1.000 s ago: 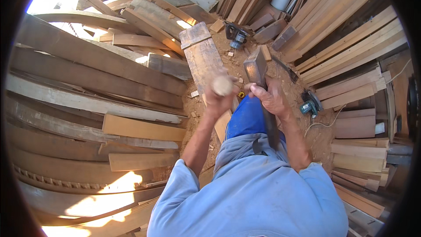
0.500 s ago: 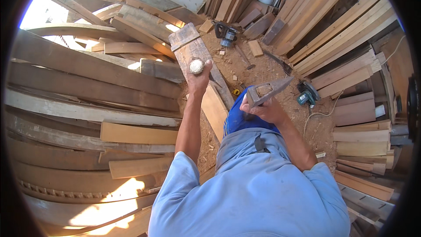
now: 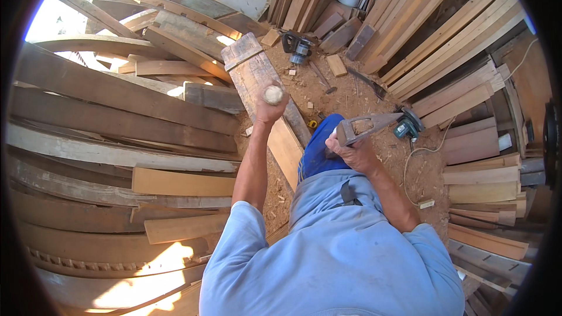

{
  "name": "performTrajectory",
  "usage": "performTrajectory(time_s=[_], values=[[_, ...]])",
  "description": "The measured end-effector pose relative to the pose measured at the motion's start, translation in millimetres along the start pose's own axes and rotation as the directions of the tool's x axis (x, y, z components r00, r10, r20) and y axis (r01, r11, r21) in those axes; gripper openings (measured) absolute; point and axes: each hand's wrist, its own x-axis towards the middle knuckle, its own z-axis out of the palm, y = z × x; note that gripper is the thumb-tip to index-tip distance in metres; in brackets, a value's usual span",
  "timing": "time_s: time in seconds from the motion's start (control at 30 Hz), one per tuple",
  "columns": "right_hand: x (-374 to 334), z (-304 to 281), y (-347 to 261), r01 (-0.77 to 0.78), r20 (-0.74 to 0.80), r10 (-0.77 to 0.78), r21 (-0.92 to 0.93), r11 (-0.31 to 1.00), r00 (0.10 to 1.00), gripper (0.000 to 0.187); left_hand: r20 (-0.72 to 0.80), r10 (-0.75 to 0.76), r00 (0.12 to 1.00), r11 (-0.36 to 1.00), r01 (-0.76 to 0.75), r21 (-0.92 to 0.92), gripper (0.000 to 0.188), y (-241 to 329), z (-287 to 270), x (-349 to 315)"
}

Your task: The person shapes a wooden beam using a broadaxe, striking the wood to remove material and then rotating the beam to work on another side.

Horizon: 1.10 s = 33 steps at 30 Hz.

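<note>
1. Tapered slotted tool (image 3: pixel 379 122), beside blue trouser leg (image 3: pixel 317 147); right hand (image 3: pixel 358 155), fingers wrapped round its blunt end.
2. Round-ended piece (image 3: pixel 273 95), over worn plank (image 3: pixel 250 71); left hand (image 3: pixel 271 111), fingers closed about it.
3. Risk: slack right grip could drop tool onto leg.

Floor (image 3: pixel 395 169): brown, strewn with sawdust and chips. Landmark, seen from where I stand: worn plank (image 3: pixel 249 73), strip across its far end; whether raised, cannot tell.
Pale board (image 3: pixel 285 155): at the plank's near end.
Power tool (image 3: pixel 297 48), black and grey: just right of the plank's far end.
Hammer (image 3: pixel 324 79): right of the plank.
Wood block (image 3: pixel 336 65): right of the plank, past the hammer.
Yellow item (image 3: pixel 312 124), small: just beside the plank.
Green power tool (image 3: pixel 405 126), pale cord (image 3: pixel 408 161) nearby: well right of the plank.
</note>
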Motion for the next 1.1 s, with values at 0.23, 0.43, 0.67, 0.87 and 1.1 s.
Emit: performTrajectory(time_s=[0.23, 0.43, 0.67, 0.87, 1.1], values=[[41.2, 4.8, -92.4, 0.42, -0.082, -0.469, -0.329, 0.846, 0.88, 0.02, -0.139, -0.118, 0.983, 0.992, 0.123, 0.029, 0.016, 12.9, 9.2, -16.6], [102.9, 39.4, -62.7, 0.641, 0.2, -0.633, -0.465, 0.61, 0.748, 0.021, -0.108, 0.173, 0.979, 0.967, -0.148, 0.208, 0.017, -8.6, 0.1, -27.8], [115.5, 36.8, -60.6, 0.358, 0.334, -0.137, -0.804, 0.475, 0.933, 0.028, 0.008, -0.046, 0.999, 0.955, 0.042, 0.294, 0.033, 11.8, -9.1, -40.6], [106.2, 42.9, -34.9, 0.317, 0.265, -0.176, -0.768, 0.556, 0.948, 0.026, 0.033, 0.092, 0.995, 0.825, -0.095, 0.557, 0.036, -30.6, -0.3, -48.5], [92.7, 48.6, -35.0, 0.382, 0.228, -0.308, -0.616, 0.689, 0.924, 0.03, -0.005, 0.169, 0.986, 0.868, -0.147, 0.474, 0.031, -13.7, -9.6, -53.8]])
